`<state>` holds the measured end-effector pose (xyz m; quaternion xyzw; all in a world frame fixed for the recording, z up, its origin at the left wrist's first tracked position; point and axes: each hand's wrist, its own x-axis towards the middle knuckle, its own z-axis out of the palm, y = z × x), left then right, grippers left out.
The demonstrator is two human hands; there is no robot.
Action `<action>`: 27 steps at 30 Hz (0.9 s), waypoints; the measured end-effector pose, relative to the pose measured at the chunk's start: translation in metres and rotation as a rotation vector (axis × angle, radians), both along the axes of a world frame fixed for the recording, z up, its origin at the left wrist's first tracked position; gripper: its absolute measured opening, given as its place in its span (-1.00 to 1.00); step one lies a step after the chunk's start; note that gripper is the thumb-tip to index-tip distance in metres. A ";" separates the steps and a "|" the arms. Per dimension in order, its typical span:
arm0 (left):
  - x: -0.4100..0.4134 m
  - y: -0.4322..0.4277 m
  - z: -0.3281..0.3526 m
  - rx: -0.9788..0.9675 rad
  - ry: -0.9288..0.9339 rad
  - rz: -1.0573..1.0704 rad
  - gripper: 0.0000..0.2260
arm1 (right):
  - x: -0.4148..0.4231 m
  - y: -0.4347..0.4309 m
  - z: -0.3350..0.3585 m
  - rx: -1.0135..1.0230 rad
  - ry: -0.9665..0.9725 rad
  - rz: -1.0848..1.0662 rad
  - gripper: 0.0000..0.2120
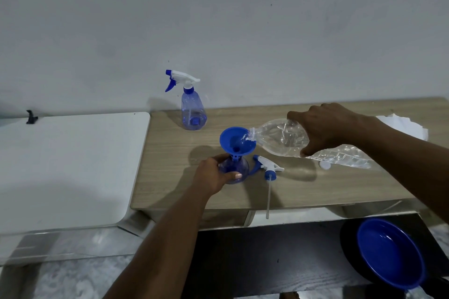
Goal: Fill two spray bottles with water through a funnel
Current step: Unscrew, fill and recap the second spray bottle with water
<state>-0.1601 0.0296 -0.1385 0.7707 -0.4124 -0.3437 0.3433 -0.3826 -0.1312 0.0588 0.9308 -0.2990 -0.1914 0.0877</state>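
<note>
At the lower right of the frame a blue bowl (391, 252) sits closest, off the wooden table (315, 192). Just left of centre, the left hand (213, 175) wraps its fingers around the open spray bottle (237, 168), steadying it on the table. This bottle looks like thin, light plastic that would tip easily with the blue funnel (237, 141) standing in its neck, so a hold low around the body seems right. Beside it to the right lies the loose spray head (267, 167), its tube pointing toward the table's near edge. Right of centre, the right hand (325, 128) closes around the tilted clear water bottle (279, 138), whose mouth rests over the funnel rim. Its walls look soft and crumpled; a hard squeeze would likely make the water surge. A small white cap (324, 165) lies under it. Farther back, centre, the second spray bottle (192, 107) stands capped near the wall.
</note>
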 end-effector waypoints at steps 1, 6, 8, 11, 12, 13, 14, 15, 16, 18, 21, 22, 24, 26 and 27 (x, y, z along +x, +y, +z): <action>0.000 0.000 0.000 -0.002 0.001 -0.001 -0.35 | 0.000 0.000 0.000 0.000 0.000 0.000 -0.18; 0.000 0.000 0.001 -0.002 0.001 -0.006 -0.35 | 0.000 0.001 0.001 0.002 -0.004 -0.004 -0.18; 0.000 0.000 0.000 -0.008 -0.004 -0.011 -0.36 | 0.000 0.000 0.001 0.003 -0.004 -0.008 -0.17; 0.000 0.001 0.000 -0.025 0.012 -0.011 -0.37 | -0.001 0.000 0.000 0.002 -0.005 -0.005 -0.17; 0.000 0.001 0.000 -0.029 0.014 -0.012 -0.37 | -0.001 0.000 0.000 0.001 -0.007 -0.001 -0.18; 0.000 0.001 0.000 -0.030 0.016 -0.012 -0.37 | -0.001 0.000 0.000 0.002 -0.010 0.002 -0.18; 0.000 0.001 0.000 -0.030 0.020 -0.011 -0.38 | -0.001 0.001 0.000 0.002 -0.014 0.005 -0.18; 0.000 0.001 0.000 -0.030 0.024 -0.009 -0.38 | -0.001 0.001 0.000 0.001 -0.017 0.007 -0.18; 0.000 0.001 0.001 -0.031 0.022 -0.009 -0.38 | -0.001 0.001 0.000 0.002 -0.022 0.007 -0.19; 0.000 0.001 0.002 -0.028 0.014 -0.011 -0.37 | -0.003 0.001 -0.001 0.009 -0.034 0.005 -0.19; -0.001 0.001 0.003 -0.022 0.014 -0.008 -0.38 | -0.002 -0.001 -0.004 0.024 -0.081 -0.021 -0.20; -0.001 0.001 0.003 -0.022 0.013 -0.010 -0.39 | -0.002 -0.002 -0.007 0.031 -0.111 -0.039 -0.19; 0.000 0.001 0.002 -0.028 0.007 -0.012 -0.39 | -0.004 -0.006 -0.013 0.068 -0.202 -0.086 -0.17; -0.001 0.002 0.002 -0.030 0.008 -0.011 -0.40 | -0.008 -0.013 -0.020 0.148 -0.346 -0.148 -0.20; -0.001 0.002 0.002 -0.028 0.016 -0.008 -0.40 | -0.010 -0.016 -0.023 0.187 -0.433 -0.185 -0.23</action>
